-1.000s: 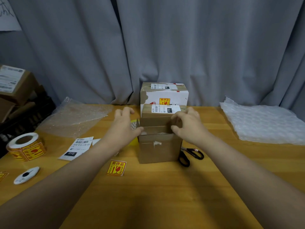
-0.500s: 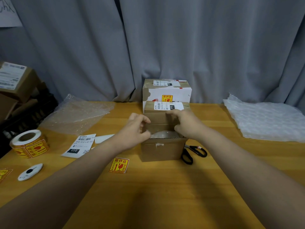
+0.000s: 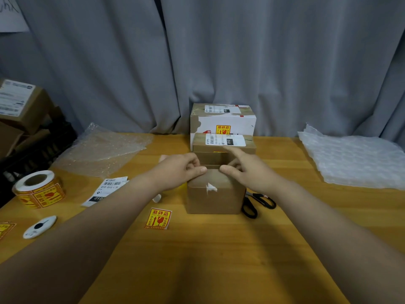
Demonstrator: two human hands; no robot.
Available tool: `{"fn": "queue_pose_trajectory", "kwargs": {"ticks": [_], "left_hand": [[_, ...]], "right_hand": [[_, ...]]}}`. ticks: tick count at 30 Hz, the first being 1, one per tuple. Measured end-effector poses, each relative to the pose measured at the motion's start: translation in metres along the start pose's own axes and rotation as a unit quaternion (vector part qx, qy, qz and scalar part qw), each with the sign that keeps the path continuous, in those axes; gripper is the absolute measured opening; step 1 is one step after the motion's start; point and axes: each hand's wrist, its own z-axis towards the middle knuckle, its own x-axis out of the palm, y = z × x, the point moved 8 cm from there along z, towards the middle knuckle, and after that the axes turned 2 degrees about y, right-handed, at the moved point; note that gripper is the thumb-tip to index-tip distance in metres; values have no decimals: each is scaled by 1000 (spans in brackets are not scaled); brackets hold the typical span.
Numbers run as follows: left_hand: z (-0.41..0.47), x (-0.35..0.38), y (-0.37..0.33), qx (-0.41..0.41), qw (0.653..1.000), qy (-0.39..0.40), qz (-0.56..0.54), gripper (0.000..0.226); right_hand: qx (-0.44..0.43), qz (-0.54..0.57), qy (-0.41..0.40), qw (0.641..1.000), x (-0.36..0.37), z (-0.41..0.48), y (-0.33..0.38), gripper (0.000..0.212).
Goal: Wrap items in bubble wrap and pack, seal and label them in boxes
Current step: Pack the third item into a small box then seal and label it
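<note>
A small brown cardboard box (image 3: 214, 200) stands in the middle of the wooden table (image 3: 219, 249), with a torn white patch on its front. My left hand (image 3: 179, 171) and my right hand (image 3: 245, 172) meet over its top. Each thumb lies on the near top flap, which is folded down over the opening. The left fingers curl behind the flap's edge. On the right hand the index finger points forward and the other fingers curl at the flap. What is inside the box is hidden.
Right behind it sit a labelled brown box (image 3: 223, 148) and a white box (image 3: 221, 121). Black scissors (image 3: 252, 207) lie at its right. On the left are a fragile sticker (image 3: 158, 218), a shipping label (image 3: 105, 190) and a sticker roll (image 3: 39, 189). Bubble wrap sheets (image 3: 105, 148) (image 3: 355, 159) lie at both sides.
The box's top was open, showing a bubble-wrapped item. The near flap has since come down over the opening, and both hands have drawn together on it.
</note>
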Motion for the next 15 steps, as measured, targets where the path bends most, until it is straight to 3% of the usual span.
{"fn": "queue_pose_trajectory", "kwargs": {"ticks": [3, 5, 7, 10, 12, 15], "left_hand": [[-1, 6, 0, 1, 997, -71, -6, 25], [-8, 6, 0, 4, 988, -147, 39, 46], [-11, 3, 1, 10, 982, -176, 69, 68], [-3, 20, -7, 71, 991, -90, 67, 56], [-3, 39, -10, 91, 995, -10, 29, 50], [-6, 50, -7, 103, 994, 24, 30, 67]], "right_hand": [[22, -123, -62, 990, 2, -1, -4, 68], [24, -248, -95, 964, 5, -2, -3, 62], [-8, -272, -127, 954, 5, -1, 1, 43], [-28, -204, -88, 975, 15, 0, -1, 16], [-8, -142, -66, 988, 19, -2, -3, 17], [-26, -186, -93, 978, 20, -1, 7, 24]]}}
